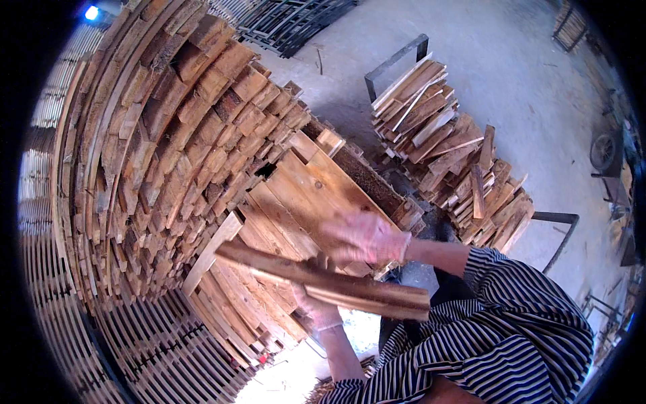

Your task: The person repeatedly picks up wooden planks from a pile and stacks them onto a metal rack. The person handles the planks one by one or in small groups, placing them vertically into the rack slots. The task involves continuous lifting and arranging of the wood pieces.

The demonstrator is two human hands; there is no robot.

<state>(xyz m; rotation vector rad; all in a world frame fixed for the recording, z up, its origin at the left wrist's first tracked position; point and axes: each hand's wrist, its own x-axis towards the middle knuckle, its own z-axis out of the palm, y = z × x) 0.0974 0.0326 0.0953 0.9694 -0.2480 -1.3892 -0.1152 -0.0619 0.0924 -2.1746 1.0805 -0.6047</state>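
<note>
A long wooden board (pixel 350 286) with rough brown edges lies across my left hand (pixel 315 308), which grips it near its middle from below. The board slants down to the right, above a layer of flat planks (pixel 289 195). My right hand (pixel 367 237), in a pinkish work glove, is over those planks, just beyond the board and apart from it. Motion blurs its fingers, but they look stretched out, with nothing in them. The gloved left hand is partly hidden by the board.
A tall stack of rough boards (pixel 202 135) rises at the left. Beyond the planks, a heap of wood offcuts (pixel 457 148) sits in a dark metal frame (pixel 397 64) on the concrete floor (pixel 525 87). A wheel (pixel 603 151) shows at the far right.
</note>
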